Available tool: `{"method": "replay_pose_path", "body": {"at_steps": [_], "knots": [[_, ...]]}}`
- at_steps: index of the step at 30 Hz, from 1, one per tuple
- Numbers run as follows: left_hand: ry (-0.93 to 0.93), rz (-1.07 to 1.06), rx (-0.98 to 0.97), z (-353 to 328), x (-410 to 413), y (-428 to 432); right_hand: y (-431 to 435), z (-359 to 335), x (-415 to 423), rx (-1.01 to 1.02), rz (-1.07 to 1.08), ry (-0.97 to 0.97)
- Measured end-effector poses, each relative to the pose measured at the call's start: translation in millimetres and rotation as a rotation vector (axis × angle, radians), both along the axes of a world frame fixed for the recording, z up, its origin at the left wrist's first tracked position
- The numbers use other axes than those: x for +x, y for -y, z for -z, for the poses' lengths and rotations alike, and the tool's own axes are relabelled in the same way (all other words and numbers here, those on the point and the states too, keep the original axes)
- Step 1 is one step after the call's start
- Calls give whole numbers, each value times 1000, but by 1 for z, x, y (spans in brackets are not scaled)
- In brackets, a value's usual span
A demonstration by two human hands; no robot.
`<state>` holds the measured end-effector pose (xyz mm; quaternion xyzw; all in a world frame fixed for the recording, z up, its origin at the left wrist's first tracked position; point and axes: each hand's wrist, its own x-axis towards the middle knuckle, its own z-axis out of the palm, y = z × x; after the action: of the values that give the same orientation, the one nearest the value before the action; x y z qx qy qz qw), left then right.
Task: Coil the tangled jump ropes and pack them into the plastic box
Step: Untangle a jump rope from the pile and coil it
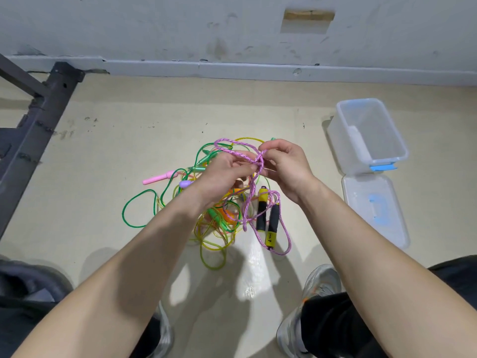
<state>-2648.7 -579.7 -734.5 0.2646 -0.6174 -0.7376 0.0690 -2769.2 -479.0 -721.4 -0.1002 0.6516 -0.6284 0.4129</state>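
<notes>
A pink braided jump rope [282, 228] with two black-and-yellow handles [268, 215] hangs between my hands, its handles lying on the floor. My left hand [224, 174] and my right hand [286, 166] both pinch the rope at a knot-like crossing [259, 161], with a loop arching above them. Below lies a tangle of green [134, 210], yellow [214, 251] and orange ropes with pink [157, 178], purple and green handles. The clear plastic box [397, 140] stands open to the right, with nothing visible inside.
The box's clear lid [374, 210] with a blue handle lies flat on the floor in front of the box. A dark metal frame [33, 120] stands at the left. A grey wall and skirting run along the back. My shoes [320, 285] are at the bottom.
</notes>
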Motion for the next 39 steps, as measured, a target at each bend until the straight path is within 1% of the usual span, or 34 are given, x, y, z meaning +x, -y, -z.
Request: {"method": "replay_pose_path", "body": {"at_steps": [2,3,5,6,8,11,12,13,14,15,16,17,18,19,20,21,23,25,26,27,28,29,30,31,32,33,34,36,37,38,39], "knots": [[44,42,-87,-2,2,6,1,1,0,-12,11,1],[86,44,-152,-1,4,10,2,2,-2,-23,46,31],[147,-15,-211,1,8,17,0,5,-11,-8,113,60],[159,-73,-219,4,11,20,-2,7,-16,31,107,18],[199,-203,-319,13,14,27,-7,15,-23,151,20,-148],[301,-384,-621,32,16,37,-11,25,-25,387,-94,-560],[335,-429,-662,35,15,38,-12,25,-26,458,-103,-667],[366,-496,-623,38,15,40,-13,28,-30,521,-95,-747],[367,-588,-497,39,16,43,-15,29,-33,578,-79,-787],[337,-683,-286,40,19,47,-16,30,-37,612,-56,-782],[295,-732,-32,40,22,52,-17,30,-40,603,-10,-691],[255,-731,170,40,27,55,-18,31,-43,533,63,-536],[251,-699,262,41,32,56,-19,28,-44,451,142,-336],[285,-653,250,42,36,56,-20,26,-46,362,223,-131],[338,-606,156,46,40,54,-22,23,-48,299,284,21],[395,-554,22,49,42,54,-24,22,-52,264,323,118],[506,-468,-218,59,49,56,-31,22,-59,221,337,216],[652,-360,-471,66,56,61,-35,24,-64,150,358,260],[765,-279,-637,70,60,62,-37,25,-66,146,369,249],[893,-196,-832,71,64,62,-38,28,-67,179,371,186],[1011,-121,-1019,71,67,61,-38,30,-69,242,360,68],[1106,-76,-1134,71,71,60,-38,34,-71,309,341,-81],[1180,-74,-1163,71,73,60,-39,38,-73,374,294,-238],[1239,-93,-1103,73,76,62,-42,43,-75,471,213,-396],[1247,-169,-959,73,79,66,-45,45,-76,612,111,-540],[1174,-270,-746,74,82,72,-49,45,-77,747,7,-658],[1022,-393,-478,73,83,77,-53,46,-77,840,-86,-741],[674,-596,68,66,84,81,-60,48,-78,887,-240,-766],[557,-651,262,62,82,83,-63,50,-78,856,-294,-727],[457,-706,408,60,80,84,-67,53,-77,785,-332,-660],[366,-763,495,59,78,85,-72,57,-77,693,-351,-555]]}}
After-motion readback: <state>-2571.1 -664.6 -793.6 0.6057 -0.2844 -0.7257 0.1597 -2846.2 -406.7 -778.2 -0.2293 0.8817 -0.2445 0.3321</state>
